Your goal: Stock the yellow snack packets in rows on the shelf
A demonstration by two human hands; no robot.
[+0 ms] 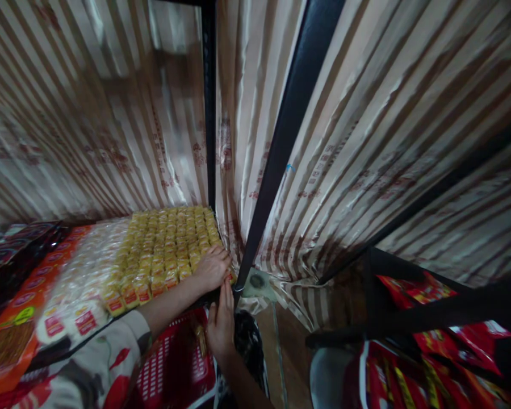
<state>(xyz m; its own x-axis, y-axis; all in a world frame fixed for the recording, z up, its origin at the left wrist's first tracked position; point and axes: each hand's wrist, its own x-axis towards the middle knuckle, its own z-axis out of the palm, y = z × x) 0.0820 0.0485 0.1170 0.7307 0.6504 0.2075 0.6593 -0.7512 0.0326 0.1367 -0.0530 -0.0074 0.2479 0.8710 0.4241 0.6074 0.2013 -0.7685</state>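
Note:
Rows of small yellow packets (170,244) lie packed on a shelf (68,346). My left hand (213,267) rests on the packets at the shelf's front right corner, knuckles up and fingers curled over the outermost ones. Just below it, my right hand (221,324) reaches up with fingers stretched flat against the shelf's front edge, beside the black upright post (281,153). It holds nothing that I can see.
Pale packets (89,267) and orange-red packs (21,318) fill the shelf to the left. A red plastic basket (174,363) sits under the shelf. Striped curtain (387,125) hangs behind. Red snack bags (430,341) lie on a black rack at the right.

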